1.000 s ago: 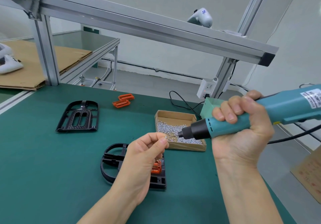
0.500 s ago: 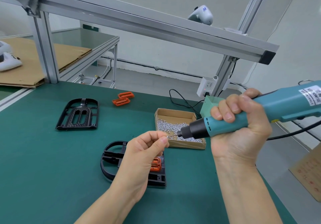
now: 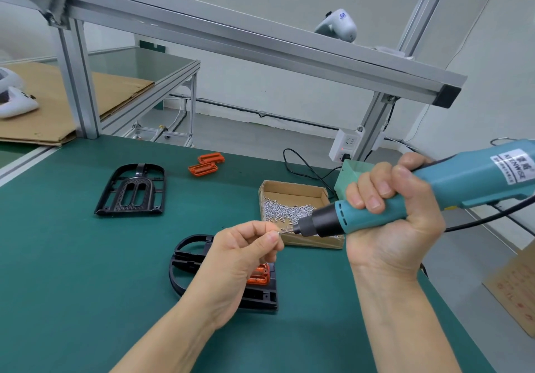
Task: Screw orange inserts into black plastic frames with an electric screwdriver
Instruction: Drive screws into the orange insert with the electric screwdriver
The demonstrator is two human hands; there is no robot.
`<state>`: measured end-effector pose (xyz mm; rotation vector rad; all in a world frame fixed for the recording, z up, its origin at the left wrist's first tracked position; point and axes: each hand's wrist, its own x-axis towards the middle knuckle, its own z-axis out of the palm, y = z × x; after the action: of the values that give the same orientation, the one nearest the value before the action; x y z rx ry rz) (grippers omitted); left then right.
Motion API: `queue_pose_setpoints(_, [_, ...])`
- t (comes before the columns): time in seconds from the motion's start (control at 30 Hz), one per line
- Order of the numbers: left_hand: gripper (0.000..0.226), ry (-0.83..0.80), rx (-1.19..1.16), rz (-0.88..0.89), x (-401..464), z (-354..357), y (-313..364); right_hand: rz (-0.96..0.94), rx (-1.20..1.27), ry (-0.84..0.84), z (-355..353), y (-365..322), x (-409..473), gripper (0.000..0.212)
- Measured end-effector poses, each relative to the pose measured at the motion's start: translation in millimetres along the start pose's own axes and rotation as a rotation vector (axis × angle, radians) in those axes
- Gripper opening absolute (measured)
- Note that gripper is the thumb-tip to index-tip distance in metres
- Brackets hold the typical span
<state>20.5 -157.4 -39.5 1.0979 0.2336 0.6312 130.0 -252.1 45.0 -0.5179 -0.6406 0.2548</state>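
Orange insert [image 3: 258, 277] sits in glossy black frame [image 3: 185, 259]; partly hidden.

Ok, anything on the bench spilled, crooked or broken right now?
Nothing stands out. The screws stay inside their cardboard box, the spare black frame lies flat, and two orange inserts sit together on the green mat.

Green desk [image 3: 72, 257] beneath an aluminium frame [image 3: 231, 39]. White power strip [image 3: 346, 144] mounted on the frame's right post, black cable [image 3: 304, 167] trailing below. Cardboard sheet [image 3: 58, 97] and white device [image 3: 14, 103] on the neighbouring table, far left.
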Motion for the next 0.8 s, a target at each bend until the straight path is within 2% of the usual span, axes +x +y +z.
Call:
queue_pose_setpoints(0.17, [0.008,0.068,0.115,0.100,2.7,-3.2,-3.3,-0.008,-0.001,0.021,0.0,5.1,-0.1,0.015])
queue_pose_setpoints(0.37, [0.007,0.049,0.148,0.071,3.9,-10.9,-6.9,0.040,-0.005,0.025,-3.5,11.3,-0.1,0.016])
queue_pose_setpoints(0.6, [0.031,0.036,0.154,0.018,6.6,-22.5,-0.2,0.079,0.002,0.065,-7.1,16.6,7.7,0.017])
queue_pose_setpoints(0.63, [0.034,0.057,0.222,0.024,6.7,-29.0,0.7,0.082,-0.005,0.061,-9.2,17.8,8.7,0.017])
queue_pose_setpoints(0.7, [0.033,0.081,0.548,0.066,5.8,-43.2,1.9,0.098,-0.027,0.048,-15.1,21.9,9.8,0.018])
queue_pose_setpoints(0.73, [0.033,0.047,0.771,0.095,3.9,-48.9,1.9,0.113,-0.043,0.043,-18.6,24.5,9.6,0.018])
queue_pose_setpoints(0.8, [0.048,-0.119,1.166,0.135,0.5,-53.9,-1.3,0.148,-0.081,0.036,-26.2,31.6,8.5,0.018])
